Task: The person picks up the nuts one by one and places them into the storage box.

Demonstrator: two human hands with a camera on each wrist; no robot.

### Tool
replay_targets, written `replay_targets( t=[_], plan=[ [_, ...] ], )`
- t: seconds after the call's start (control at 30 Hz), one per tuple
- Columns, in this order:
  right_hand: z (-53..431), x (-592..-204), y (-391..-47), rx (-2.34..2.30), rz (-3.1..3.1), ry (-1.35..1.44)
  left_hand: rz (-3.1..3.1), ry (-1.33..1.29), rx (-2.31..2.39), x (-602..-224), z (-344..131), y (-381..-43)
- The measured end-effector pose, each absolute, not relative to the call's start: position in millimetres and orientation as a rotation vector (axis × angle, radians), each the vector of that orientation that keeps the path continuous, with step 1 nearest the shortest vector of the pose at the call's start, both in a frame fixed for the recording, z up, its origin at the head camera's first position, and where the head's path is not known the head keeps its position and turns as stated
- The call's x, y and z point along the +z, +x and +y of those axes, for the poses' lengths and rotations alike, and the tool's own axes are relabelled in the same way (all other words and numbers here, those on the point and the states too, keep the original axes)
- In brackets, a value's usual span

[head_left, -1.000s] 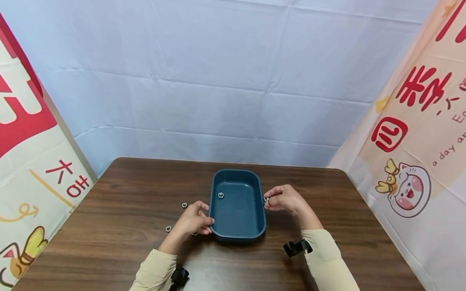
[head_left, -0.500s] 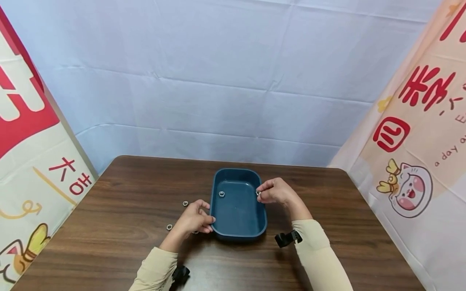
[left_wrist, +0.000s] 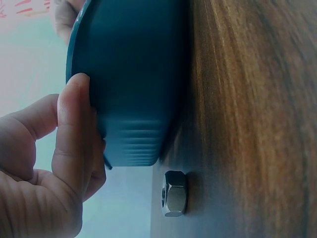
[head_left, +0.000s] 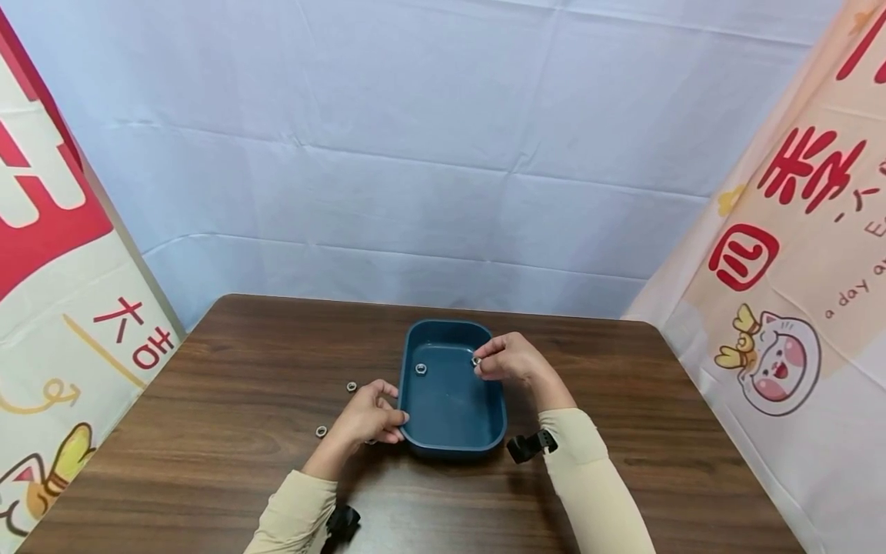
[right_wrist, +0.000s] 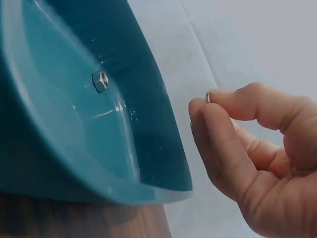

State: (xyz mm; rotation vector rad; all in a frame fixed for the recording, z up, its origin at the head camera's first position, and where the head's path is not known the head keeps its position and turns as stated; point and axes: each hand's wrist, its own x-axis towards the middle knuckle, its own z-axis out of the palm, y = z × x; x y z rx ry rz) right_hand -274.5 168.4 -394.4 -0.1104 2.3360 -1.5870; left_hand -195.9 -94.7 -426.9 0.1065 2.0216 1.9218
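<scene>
A blue rectangular tub [head_left: 453,419] stands on the wooden table, with one metal hex nut [head_left: 421,369] lying on its floor near the left wall. My left hand [head_left: 368,415] holds the tub's left side, thumb at the rim and fingers along the outer wall. Between thumb and fingertips my right hand [head_left: 512,362] pinches a second hex nut [head_left: 476,361], over the tub's right rim. In the right wrist view, only a sliver of that pinched nut [right_wrist: 208,97] shows. Close by the left hand, a loose nut [left_wrist: 174,193] sits on the table.
More hex nuts lie left of the tub: one nut [head_left: 351,387] beyond the left hand, another nut [head_left: 321,432] beside the left wrist. The brown table [head_left: 263,354] reaches back to a pale cloth backdrop [head_left: 408,154]. Printed banners [head_left: 768,269] hang at both sides.
My right hand has moved left and slightly away from me, carrying the pinched nut from outside the tub's right wall to over its rim. The left hand and tub have stayed put.
</scene>
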Motion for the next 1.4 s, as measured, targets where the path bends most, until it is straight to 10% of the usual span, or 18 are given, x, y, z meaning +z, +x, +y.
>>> replay_targets(
  t=[1.4],
  plan=[
    [124.3, -418.7, -316.4, -1.446, 2.315, -0.152, 2.052, 0.099, 1.889, -446.2, -96.8, -205.1]
  ],
)
